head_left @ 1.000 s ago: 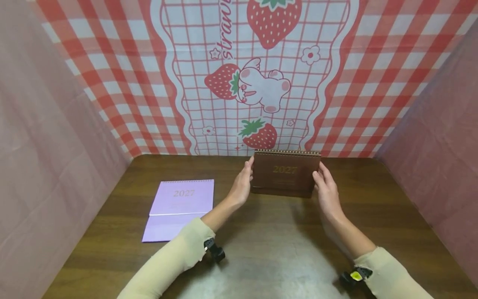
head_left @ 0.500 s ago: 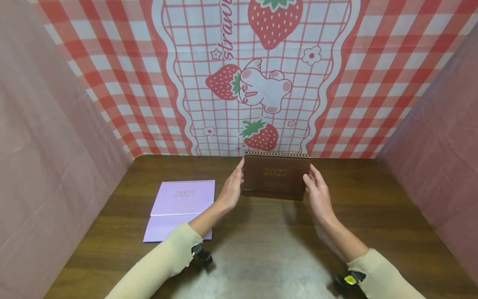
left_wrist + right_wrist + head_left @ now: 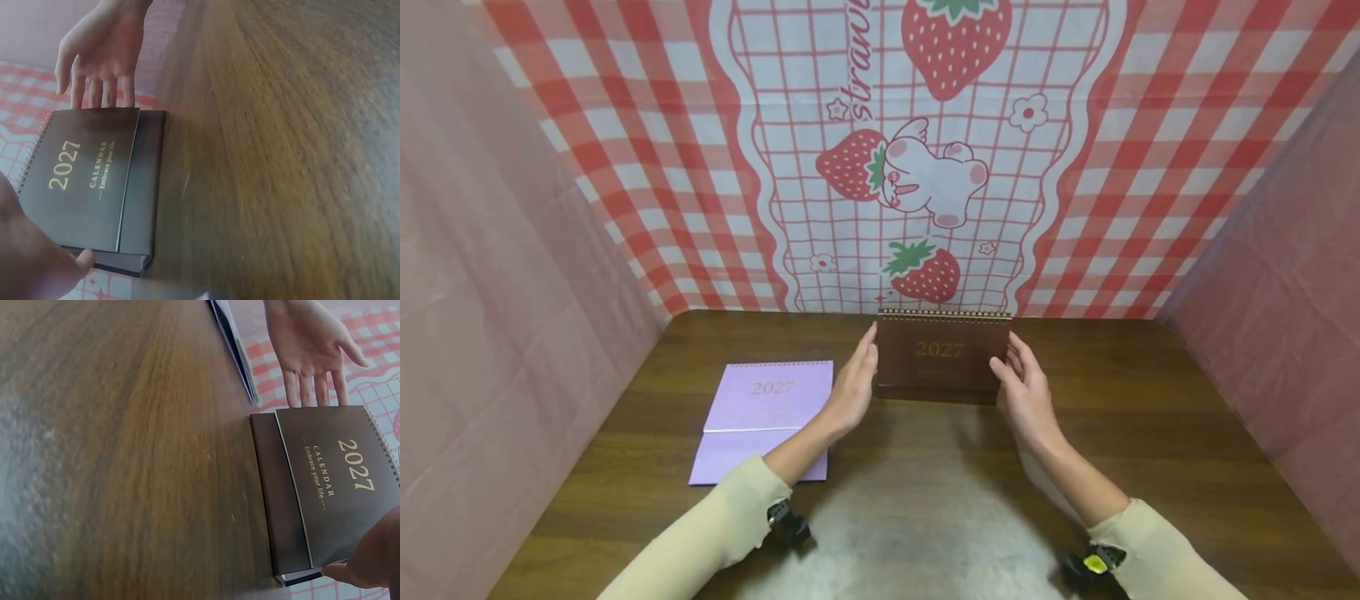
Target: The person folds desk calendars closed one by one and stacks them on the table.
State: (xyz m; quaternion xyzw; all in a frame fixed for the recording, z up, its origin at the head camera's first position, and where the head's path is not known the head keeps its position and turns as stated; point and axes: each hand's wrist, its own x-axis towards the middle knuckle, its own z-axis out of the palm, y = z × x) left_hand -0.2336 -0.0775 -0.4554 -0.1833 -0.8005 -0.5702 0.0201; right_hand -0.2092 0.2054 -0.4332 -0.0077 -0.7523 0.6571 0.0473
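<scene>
A brown 2027 desk calendar [image 3: 943, 354] stands upright near the back of the table, its spiral binding along the top. At its left side is my left hand [image 3: 852, 387], fingers fairly straight against the edge. On the opposite side, my right hand [image 3: 1028, 398] touches the other edge, its straight fingers reaching partly behind it. The left wrist view shows the right hand [image 3: 109, 47] with its thumb spread away from the calendar [image 3: 87, 169]. Likewise, the left hand [image 3: 312, 347] appears in the right wrist view with extended fingers and thumb apart.
To the left stands a lilac 2027 desk calendar [image 3: 760, 408], partly behind the left forearm. The wooden table [image 3: 917, 500] meets a red-and-white strawberry cloth [image 3: 850, 242] at the back. Pink cloths hang at both sides.
Both hands and the brown calendar have shifted left and slightly toward me, closer to the lilac calendar. The lilac calendar stays in its place.
</scene>
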